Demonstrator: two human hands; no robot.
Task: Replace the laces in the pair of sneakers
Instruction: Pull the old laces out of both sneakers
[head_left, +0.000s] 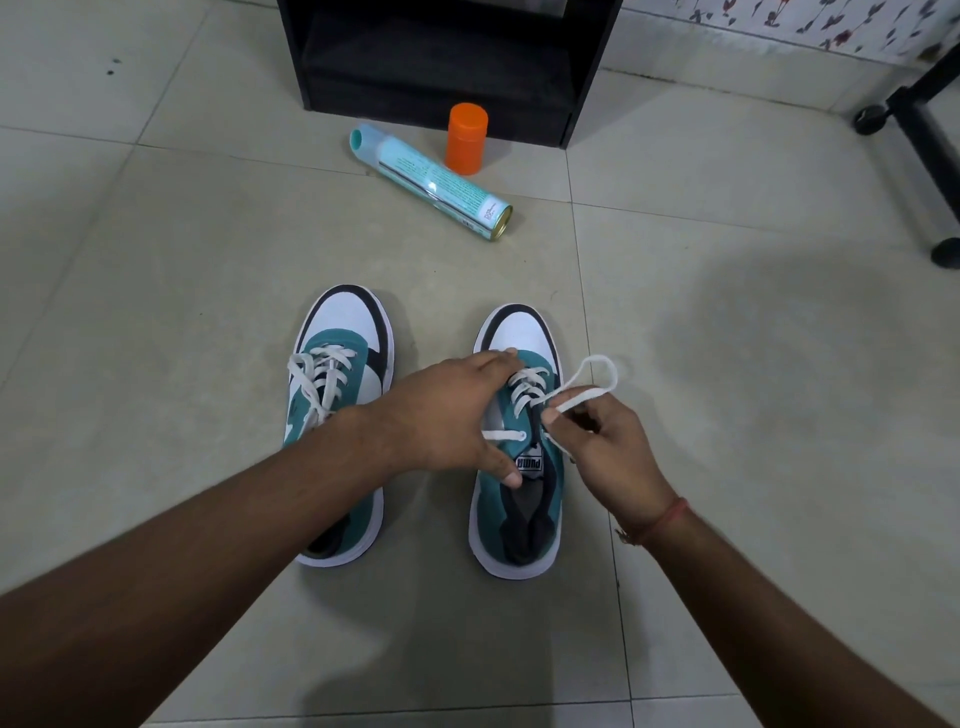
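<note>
Head view: the left hand (441, 415) lies spread over the right sneaker (519, 467), fingers straight. The right hand (602, 447) pinches its white lace (587, 387)

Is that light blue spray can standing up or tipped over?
Tipped over: the spray can lies on its side on the floor tiles, beside the upright orange container.

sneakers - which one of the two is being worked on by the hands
The sneaker on the right: the left hand rests on it, and the right hand pinches its lace. The left sneaker lies untouched.
</note>
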